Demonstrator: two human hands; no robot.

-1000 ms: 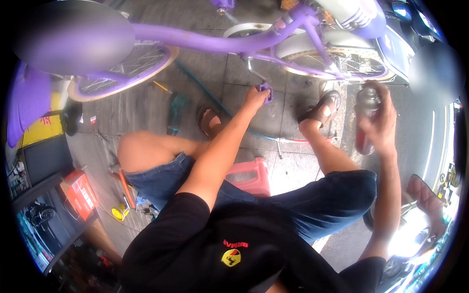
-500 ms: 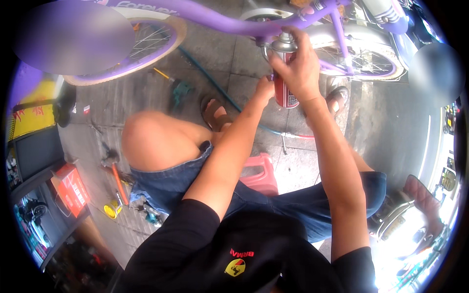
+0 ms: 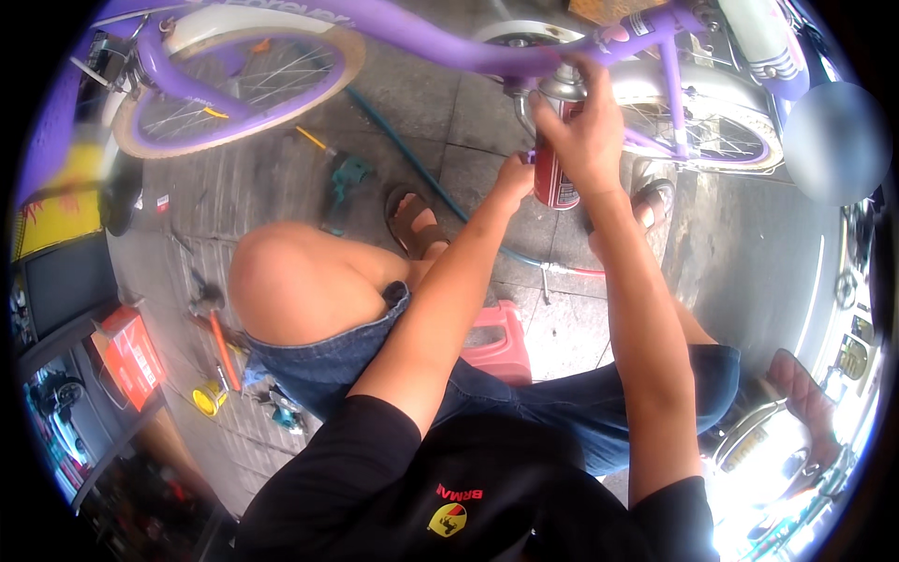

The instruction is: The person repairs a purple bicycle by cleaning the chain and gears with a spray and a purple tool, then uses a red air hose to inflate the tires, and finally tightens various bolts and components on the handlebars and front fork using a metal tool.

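My right hand (image 3: 596, 140) is wrapped round a red spray can (image 3: 558, 190) with a silver top, a finger up at its nozzle. The can stands upright, close under the purple frame of a bicycle (image 3: 440, 47), beside the crank and chainwheel area. Just left of the can, my left hand (image 3: 514, 178) is closed at a small purple part, which is mostly hidden by the fingers. Beyond my hands, the front wheel (image 3: 154, 140) lies to the left and the rear wheel (image 3: 760, 140) to the right.
A teal power drill (image 3: 346, 183) and a dark green hose (image 3: 403, 145) lie on the paving. Left of my knee are an orange-handled hammer (image 3: 225, 347) and a yellow round container (image 3: 208, 399). A pink stool (image 3: 506, 351) shows between my legs; an orange box (image 3: 134, 356) stands left.
The bicycle, the can and my right hand appear slightly further right in the picture. My left hand also shifts a little right, staying closed beside the can. My right hand keeps its grip.
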